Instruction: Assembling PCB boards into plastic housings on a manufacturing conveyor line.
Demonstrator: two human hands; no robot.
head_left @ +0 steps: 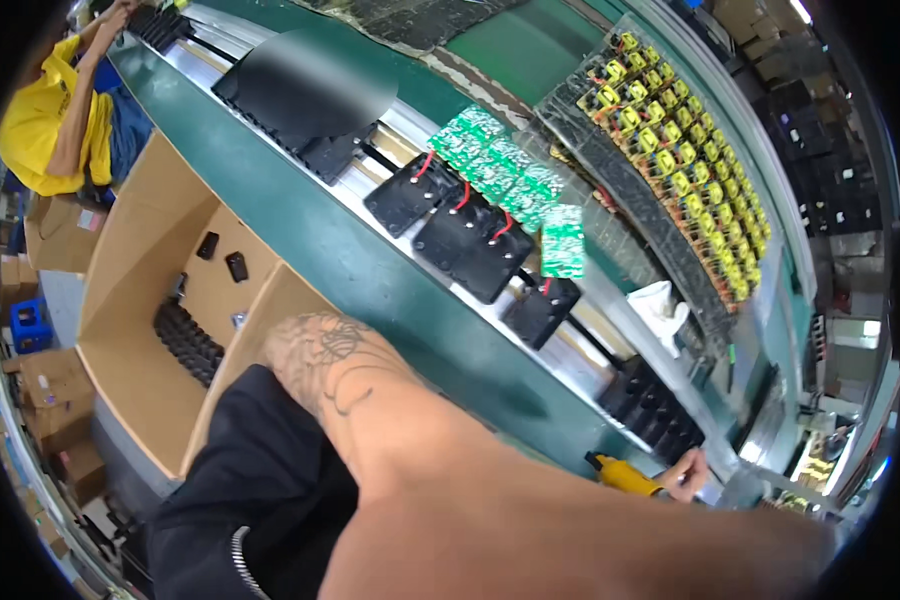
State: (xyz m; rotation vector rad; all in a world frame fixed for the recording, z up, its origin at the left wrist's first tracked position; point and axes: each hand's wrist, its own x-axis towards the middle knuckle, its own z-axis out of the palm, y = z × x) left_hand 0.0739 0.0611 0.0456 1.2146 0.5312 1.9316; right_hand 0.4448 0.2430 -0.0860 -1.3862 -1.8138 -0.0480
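Note:
My bare, tattooed left arm (370, 400) comes out of a black sleeve (260, 420) and sweeps large across the bottom. Its near end is blurred, so the fingers cannot be made out. Beyond it, at the lower right, a small hand (685, 475) is beside a yellow thing with a dark tip (625, 477), close to stacked black housings (655, 405); whose hand it is stays unclear. Black plastic cases (475, 250) lie along the line, with red wires running to green circuit boards (505, 165). A blurred dark patch (310, 85) covers part of the line.
An open cardboard box (130, 390) at left holds black parts (185, 340). The green bench edge (300, 235) runs diagonally. A tray of yellow-topped components (680, 160) and a white cloth (658, 310) lie beyond. A person in yellow (45, 135) works at upper left.

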